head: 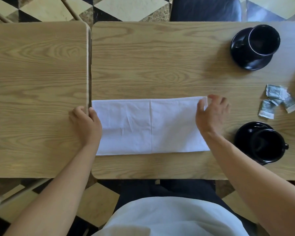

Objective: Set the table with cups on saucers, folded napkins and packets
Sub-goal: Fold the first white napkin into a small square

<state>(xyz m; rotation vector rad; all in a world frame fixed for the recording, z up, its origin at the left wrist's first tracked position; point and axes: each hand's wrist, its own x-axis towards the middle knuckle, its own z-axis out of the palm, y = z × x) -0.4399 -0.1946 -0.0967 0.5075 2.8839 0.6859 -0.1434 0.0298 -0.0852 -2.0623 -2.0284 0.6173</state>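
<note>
White napkin [150, 126] lying mid-frame as a folded strip; soft, light, limp, best taken by corners. Right hand [211, 113] pinching its upper-right corner, left hand [86, 121] gripping the left end. Packets [278, 103] sitting right between two cups on saucers.

1. Soft, even daylight fills the view; the wooden desk [160, 65] is evenly lit with no hard highlights.
2. Shadows are faint and diffuse: a soft smudge lies left of the far cup [260, 41] and its saucer [245, 62].
3. The white napkin [148, 126] is bright, nearly washed out, though its creases stay readable.
4. Small pale glints sit on the glossy near cup [266, 145]; its inside is a black mass without detail.
5. The right hand [211, 113] is slightly soft at the fingers.
6. Wide-angle distortion bows the desk edges; the frame corners blur and the packets [278, 103] look smeared.
</note>
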